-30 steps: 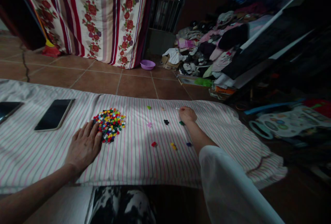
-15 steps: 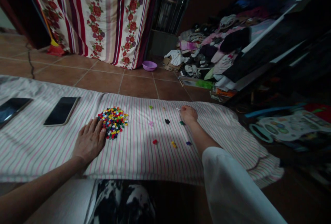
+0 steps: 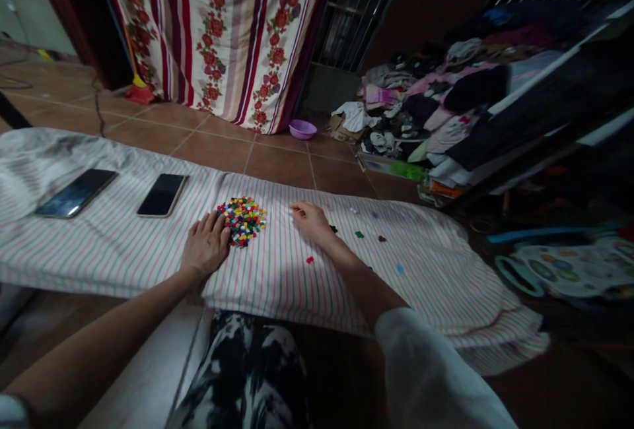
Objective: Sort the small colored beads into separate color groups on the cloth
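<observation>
A pile of tiny coloured cubes (image 3: 244,221) lies on the striped cloth. My left hand (image 3: 205,244) rests flat with its fingers spread, fingertips touching the pile's left edge. To the right of the pile, my right hand (image 3: 311,223) hovers over the cloth, its fingers loosely bent and slightly apart; I see nothing between them. Small same-colour groups are laid out beyond it: red (image 3: 310,260), white (image 3: 353,210), green (image 3: 359,234), brown (image 3: 382,239), light blue (image 3: 400,268) and grey (image 3: 374,214). A black group (image 3: 334,229) is partly covered by my right wrist.
Two phones, one (image 3: 162,195) nearer the pile and another (image 3: 78,193) farther left, lie on the cloth (image 3: 277,284). On the tiled floor beyond are a purple basin (image 3: 302,129), a broom (image 3: 140,89) and a heap of clothes (image 3: 411,99). A floral curtain (image 3: 238,33) hangs behind.
My right hand has left the white group and moved left towards the pile. My left hand stays at the pile's edge. The view has shifted, with things appearing farther right.
</observation>
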The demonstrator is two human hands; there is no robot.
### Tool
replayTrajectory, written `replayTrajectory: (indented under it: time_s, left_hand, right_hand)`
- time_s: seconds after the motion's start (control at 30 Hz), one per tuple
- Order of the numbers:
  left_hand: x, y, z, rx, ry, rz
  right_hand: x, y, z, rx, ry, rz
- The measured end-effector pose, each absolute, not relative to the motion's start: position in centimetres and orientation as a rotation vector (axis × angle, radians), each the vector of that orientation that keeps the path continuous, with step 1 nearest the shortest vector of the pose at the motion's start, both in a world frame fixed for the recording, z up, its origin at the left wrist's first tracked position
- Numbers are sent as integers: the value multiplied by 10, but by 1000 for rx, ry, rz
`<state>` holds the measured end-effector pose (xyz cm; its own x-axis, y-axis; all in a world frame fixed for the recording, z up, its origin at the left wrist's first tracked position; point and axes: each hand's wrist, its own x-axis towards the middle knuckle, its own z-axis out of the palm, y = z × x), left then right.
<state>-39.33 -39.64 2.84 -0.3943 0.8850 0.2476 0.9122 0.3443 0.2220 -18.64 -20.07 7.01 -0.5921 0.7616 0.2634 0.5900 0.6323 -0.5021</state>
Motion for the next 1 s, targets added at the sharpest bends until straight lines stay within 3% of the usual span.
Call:
replayTrajectory:
  time_s: [0.37,1.0]
  left_hand:
    - [-390,-396,33,-1669,-2528,-426]
    - [-398,-396,20,-1679,-2414,-524]
  right_hand:
    - [-238,-237,37,-1001,-2565,558]
    - [-243,-260,12,-1204,-2232,491]
